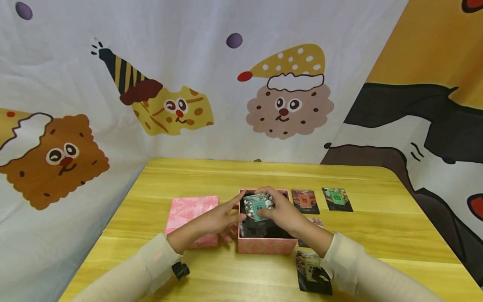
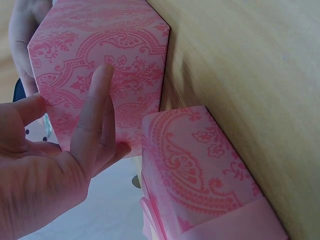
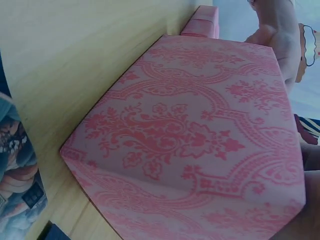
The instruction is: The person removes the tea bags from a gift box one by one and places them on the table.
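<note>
My right hand (image 1: 282,214) pinches a flat packet with a teal label (image 1: 250,204), thumb across its front, over the open pink patterned box (image 1: 267,246). Spread along the box's left wall is my left hand (image 1: 216,219); its fingertips are at the rim and side. In the left wrist view, these fingers (image 2: 92,112) reach out straight against the pink wall. A dark packet (image 1: 253,230) shows inside the box. The right wrist view has the box wall (image 3: 170,135) in front, with the right hand's grip hidden behind it.
Left of the box lies a pink lid with ribbon (image 1: 183,209), partly behind my left arm. To the right are packets with red (image 1: 305,201), green (image 1: 337,199) and gold (image 1: 310,264) labels, plus one partly under my right forearm. A printed cloth (image 1: 219,147) hangs behind the table.
</note>
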`<action>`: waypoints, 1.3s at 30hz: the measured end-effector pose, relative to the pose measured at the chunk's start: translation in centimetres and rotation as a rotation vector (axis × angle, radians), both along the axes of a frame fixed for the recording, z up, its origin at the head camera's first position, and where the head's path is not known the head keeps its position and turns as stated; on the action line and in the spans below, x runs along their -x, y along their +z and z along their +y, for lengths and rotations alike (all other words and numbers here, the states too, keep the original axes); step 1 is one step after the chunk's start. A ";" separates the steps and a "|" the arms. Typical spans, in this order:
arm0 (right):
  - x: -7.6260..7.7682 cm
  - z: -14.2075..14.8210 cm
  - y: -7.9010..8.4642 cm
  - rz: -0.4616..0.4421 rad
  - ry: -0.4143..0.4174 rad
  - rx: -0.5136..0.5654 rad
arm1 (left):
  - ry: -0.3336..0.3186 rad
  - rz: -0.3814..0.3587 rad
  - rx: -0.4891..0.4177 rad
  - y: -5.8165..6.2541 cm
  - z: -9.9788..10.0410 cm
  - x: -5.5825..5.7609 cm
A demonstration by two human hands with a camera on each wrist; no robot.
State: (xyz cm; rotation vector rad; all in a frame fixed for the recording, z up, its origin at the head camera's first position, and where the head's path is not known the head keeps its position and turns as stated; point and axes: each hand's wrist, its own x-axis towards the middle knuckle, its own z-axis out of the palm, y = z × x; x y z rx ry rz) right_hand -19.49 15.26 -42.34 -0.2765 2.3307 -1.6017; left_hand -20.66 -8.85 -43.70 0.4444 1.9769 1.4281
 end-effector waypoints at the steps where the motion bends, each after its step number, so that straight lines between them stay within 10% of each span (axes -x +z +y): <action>1: -0.1 0.1 0.1 -0.002 0.004 0.005 | -0.001 0.001 0.001 0.0 0.0 0.0; 39: -2.2 9.5 2.8 0.007 -0.077 0.036 | 0.017 0.028 0.046 0.3 0.1 -0.6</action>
